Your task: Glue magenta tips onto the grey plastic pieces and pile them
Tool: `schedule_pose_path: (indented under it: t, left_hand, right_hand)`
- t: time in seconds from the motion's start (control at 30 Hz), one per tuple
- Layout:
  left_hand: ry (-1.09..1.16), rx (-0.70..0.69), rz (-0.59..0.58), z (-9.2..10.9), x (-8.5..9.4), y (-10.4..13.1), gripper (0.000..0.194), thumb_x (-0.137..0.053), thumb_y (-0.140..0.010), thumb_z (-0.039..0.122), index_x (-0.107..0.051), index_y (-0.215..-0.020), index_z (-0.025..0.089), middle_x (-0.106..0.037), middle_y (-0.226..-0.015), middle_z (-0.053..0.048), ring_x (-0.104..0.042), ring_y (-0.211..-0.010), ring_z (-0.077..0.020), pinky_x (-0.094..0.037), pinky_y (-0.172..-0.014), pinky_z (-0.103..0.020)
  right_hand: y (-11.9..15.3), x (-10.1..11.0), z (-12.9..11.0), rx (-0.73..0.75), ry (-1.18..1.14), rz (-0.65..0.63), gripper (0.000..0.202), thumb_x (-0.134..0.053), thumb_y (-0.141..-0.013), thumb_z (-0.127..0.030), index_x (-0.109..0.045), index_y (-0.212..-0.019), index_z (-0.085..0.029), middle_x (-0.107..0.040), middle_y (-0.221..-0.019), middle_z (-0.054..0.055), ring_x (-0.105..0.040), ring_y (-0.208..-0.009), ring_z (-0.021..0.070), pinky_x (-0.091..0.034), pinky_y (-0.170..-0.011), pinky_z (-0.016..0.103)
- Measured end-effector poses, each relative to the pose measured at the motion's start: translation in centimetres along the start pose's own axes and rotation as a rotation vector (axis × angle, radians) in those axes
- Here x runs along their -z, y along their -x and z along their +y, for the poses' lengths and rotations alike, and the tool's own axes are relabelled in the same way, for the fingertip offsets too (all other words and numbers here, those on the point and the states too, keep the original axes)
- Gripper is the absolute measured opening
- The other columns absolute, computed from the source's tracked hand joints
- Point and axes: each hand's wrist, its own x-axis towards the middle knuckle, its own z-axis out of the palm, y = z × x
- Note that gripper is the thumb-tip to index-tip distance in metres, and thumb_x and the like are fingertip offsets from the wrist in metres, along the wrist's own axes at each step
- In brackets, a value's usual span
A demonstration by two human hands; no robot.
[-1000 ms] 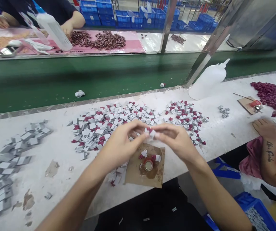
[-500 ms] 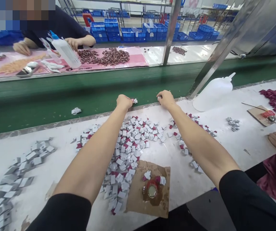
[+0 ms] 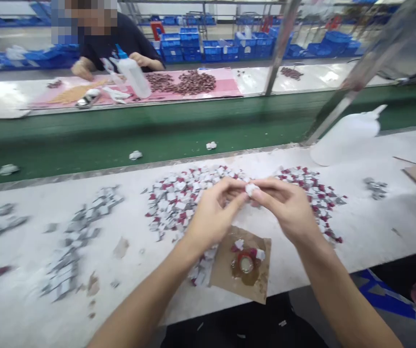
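I have both bare hands together over the table: the left hand (image 3: 215,208) curled, thumb and fingertips nearly closed, and the right hand (image 3: 288,203) meeting it in a similar pinch. Between their tips sits one small, blocky, whitish piece (image 3: 250,189); from here I can't tell whether it is one part or two. I judge the step in hand to be fitting or adjusting that piece, and the next move to call for light, even pressure from both thumbs with the piece squared up. Just below lies a brown cardboard square (image 3: 222,270), bearing a red-rimmed round cap (image 3: 245,264) in a wet-looking patch. Behind the left hand spreads a heap of pale grey and maroon pieces (image 3: 171,198). Farther out, a green belt (image 3: 179,133) carries a few whitish clusters (image 3: 211,145), well apart.
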Motion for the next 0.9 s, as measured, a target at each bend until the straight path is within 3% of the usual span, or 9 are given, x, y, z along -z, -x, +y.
schedule_pose_path:
  t: [0.13, 0.2, 0.27, 0.4, 0.5, 0.6, 0.7, 0.8, 0.9]
  left_hand:
    - [0.056, 0.198, -0.133, 1.0, -0.6, 7.2, 0.012, -0.079, -0.105, 0.032, -0.083, -0.115, 0.025, -0.086, -0.107, -0.004, -0.080, -0.099, -0.0219, -0.065, -0.091, -0.037]
    - [-0.040, 0.251, -0.097, 0.9, 0.2, 10.1, 0.015, -0.080, -0.106, 0.036, -0.082, -0.118, 0.027, -0.085, -0.109, -0.004, -0.080, -0.099, -0.0224, -0.065, -0.092, -0.038]
    - [-0.288, 0.279, 0.121, 0.2, 2.4, 12.7, 0.018, -0.075, -0.108, 0.042, -0.081, -0.120, 0.029, -0.083, -0.115, -0.005, -0.078, -0.105, -0.0257, -0.065, -0.097, -0.043]
    - [-0.942, 0.413, 0.747, -2.5, 9.8, 17.6, 0.032, -0.065, -0.106, 0.044, -0.077, -0.125, 0.021, -0.074, -0.128, -0.020, -0.069, -0.130, -0.0427, -0.054, -0.120, -0.065]
    - [-1.218, 0.623, 0.954, -3.7, 14.7, 20.5, 0.046, -0.059, -0.104, 0.050, -0.076, -0.128, 0.014, -0.067, -0.136, -0.031, -0.056, -0.148, -0.0569, -0.044, -0.124, -0.077]
    - [-1.255, 0.702, 1.008, -4.2, 17.4, 21.8, 0.057, -0.055, -0.104, 0.057, -0.074, -0.131, 0.012, -0.064, -0.145, -0.037, -0.047, -0.154, -0.0633, -0.042, -0.121, -0.080]
    - [-1.236, 0.661, 0.984, -4.6, 19.0, 21.4, 0.054, -0.054, -0.101, 0.051, -0.073, -0.130, 0.011, -0.068, -0.146, -0.036, -0.053, -0.151, -0.0596, -0.042, -0.123, -0.076]
    - [-1.204, 0.616, 0.957, -4.5, 20.0, 20.5, 0.039, -0.053, -0.097, 0.044, -0.073, -0.115, 0.017, -0.077, -0.130, -0.030, -0.065, -0.138, -0.0546, -0.045, -0.120, -0.073]
    - [-1.162, 0.551, 0.935, -4.1, 19.3, 20.1, 0.025, -0.057, -0.094, 0.048, -0.067, -0.101, 0.026, -0.079, -0.115, -0.017, -0.071, -0.126, -0.0478, -0.046, -0.123, -0.072]
  right_hand:
    - [6.1, 1.0, -1.3, -0.061, 0.272, -0.215, 0.020, -0.098, -0.093, -0.044, -0.097, -0.110, -0.033, -0.088, -0.093, 0.006, -0.083, -0.080, 0.0225, -0.072, -0.072, 0.029]
    - [8.5, 1.4, -0.9, -0.084, 0.347, -0.262, 0.021, -0.094, -0.096, -0.048, -0.097, -0.111, -0.034, -0.088, -0.093, 0.007, -0.083, -0.080, 0.0230, -0.071, -0.069, 0.028]
    - [10.4, 1.8, 0.0, -0.133, 0.416, -0.196, 0.026, -0.091, -0.096, -0.055, -0.098, -0.110, -0.034, -0.091, -0.103, 0.008, -0.087, -0.088, 0.0264, -0.073, -0.073, 0.028]
    - [13.2, 2.7, 2.4, -0.160, 0.480, -0.020, 0.034, -0.091, -0.090, -0.065, -0.099, -0.104, -0.035, -0.093, -0.108, 0.009, -0.092, -0.092, 0.0331, -0.076, -0.070, 0.029]
    - [14.3, 3.4, 3.7, -0.185, 0.469, 0.063, 0.034, -0.094, -0.082, -0.065, -0.099, -0.098, -0.035, -0.094, -0.102, 0.009, -0.091, -0.081, 0.0353, -0.077, -0.065, 0.032]
    - [14.5, 3.5, 4.1, -0.240, 0.447, 0.100, 0.035, -0.096, -0.078, -0.065, -0.099, -0.096, -0.035, -0.093, -0.099, 0.008, -0.090, -0.074, 0.0349, -0.077, -0.063, 0.034]
    - [14.0, 3.2, 3.9, -0.243, 0.435, 0.077, 0.036, -0.097, -0.077, -0.065, -0.098, -0.095, -0.033, -0.093, -0.098, 0.008, -0.090, -0.075, 0.0350, -0.078, -0.066, 0.033]
    - [13.6, 2.8, 3.6, -0.237, 0.436, 0.038, 0.034, -0.097, -0.078, -0.062, -0.099, -0.096, -0.034, -0.093, -0.099, 0.009, -0.091, -0.080, 0.0362, -0.077, -0.066, 0.033]
    - [13.8, 2.4, 3.4, -0.214, 0.407, 0.080, 0.030, -0.097, -0.081, -0.059, -0.098, -0.097, -0.033, -0.093, -0.100, 0.009, -0.092, -0.083, 0.0358, -0.078, -0.069, 0.033]
